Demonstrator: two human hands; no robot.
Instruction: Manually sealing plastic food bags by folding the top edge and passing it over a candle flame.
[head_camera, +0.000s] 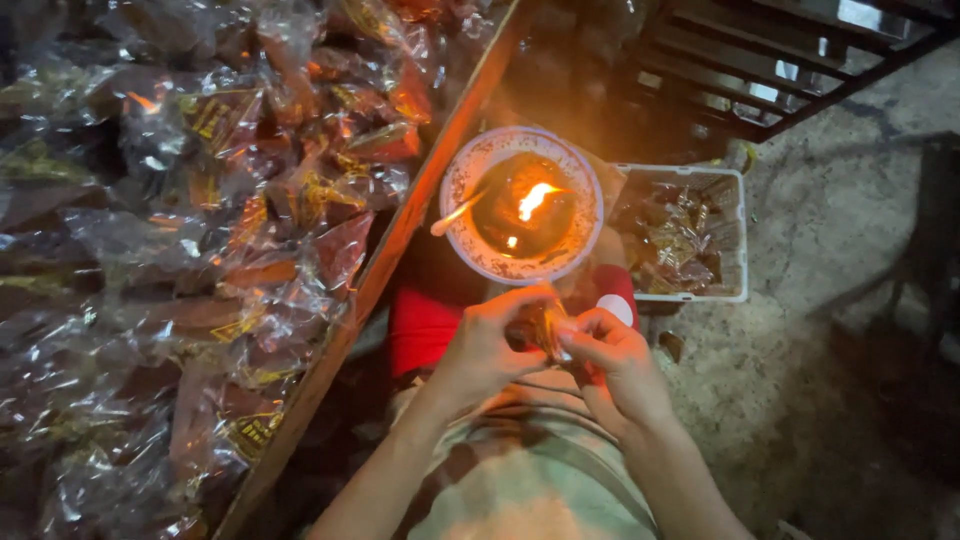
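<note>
Glossy, crinkled clear-plastic packets (180, 250), a wooden tray edge (400, 240), seemingly rough concrete floor (830, 330).

Floor (840, 330): rough grey concrete — stained, dim toward the right edge.
Furniture: dark slatted metal rack (780, 60) at upper right.
Light: low and warm — an open flame (533, 200) glows amid surrounding darkness.

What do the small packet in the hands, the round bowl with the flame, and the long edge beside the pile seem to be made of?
Small packet, held by left hand and right hand: clear glossy plastic film, judging by its glints. Round bowl: pale, speckled rim, perhaps enamelled metal or plastic; unclear. Long edge: plain brown wood, matt, seemingly a board.
</note>
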